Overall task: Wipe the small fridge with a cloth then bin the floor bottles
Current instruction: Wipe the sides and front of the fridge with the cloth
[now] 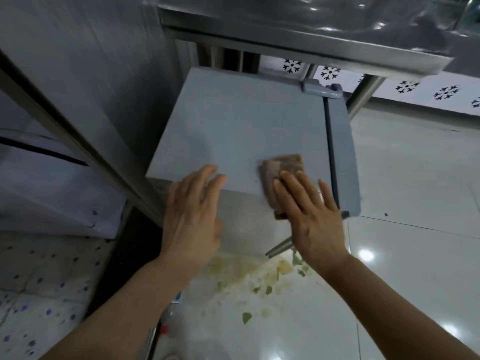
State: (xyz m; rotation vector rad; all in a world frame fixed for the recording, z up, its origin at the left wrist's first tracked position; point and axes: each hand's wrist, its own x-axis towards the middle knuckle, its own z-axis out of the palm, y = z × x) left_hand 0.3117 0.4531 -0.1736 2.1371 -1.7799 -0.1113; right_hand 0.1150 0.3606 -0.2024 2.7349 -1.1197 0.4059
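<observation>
We press our right hand (310, 216) flat on the brown cloth (281, 178), fingers straight and spread, palm down, so the cloth lies pinned between the hand and the top of the small fridge (233, 126). The cloth is folded, and its far half shows beyond the fingertips while the near end pokes out below the index finger, at the fridge's near edge. Just right of this hand runs the dark seam of the fridge door (342, 152), and farther ahead along that seam sits the grey hinge (320, 88). Our left hand (193, 211) hovers to the left of the right one, well apart from the cloth, fingers relaxed and slightly spread, holding nothing; its fingertips reach over the fridge's near edge, though we cannot tell whether they touch the surface. Below both wrists the glossy tiled floor (415, 190) carries a scatter of green and yellow scraps (259, 276). Close under the left forearm something with a red cap (164, 329) lies on the floor, too blurred to make out. Beyond the fridge, ahead of both hands, a steel tabletop (298, 37) overhangs it, and a slanted metal post (78, 141) crosses to the left of the left hand.
</observation>
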